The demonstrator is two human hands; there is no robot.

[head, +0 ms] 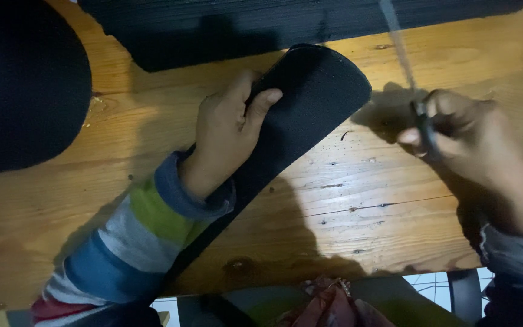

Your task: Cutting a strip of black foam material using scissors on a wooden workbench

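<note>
Black foam strip (310,103), long with a rounded end, lying slantwise on the pale knotty pine worktop (364,206), rounded tip toward 1 o'clock, tail running to 7 o'clock under a striped sleeve (134,242). Left hand (225,130) pressed on strip near the rounded end, fingers wrapped over far edge, thumb flat on top; likely pinning it steady. Right hand (461,133) at 3 o'clock of strip, well apart from it, fingers closed around dark handles of metal scissors (416,103); blades blurred, pointing up toward 12 o'clock, lifted clear of the wood. Open or shut blades: cannot tell.

Large black foam sheet (261,24) along top edge at 12 o'clock, ragged lower border, just beyond the strip's tip. Rounded black foam piece (19,85) at 10 o'clock, apart from the hand. Small dark scraps scattered on bare wood between the hands.

Containers: none visible. Reddish crumpled object (328,303) at 6 o'clock below worktop edge, too dim to identify.
</note>
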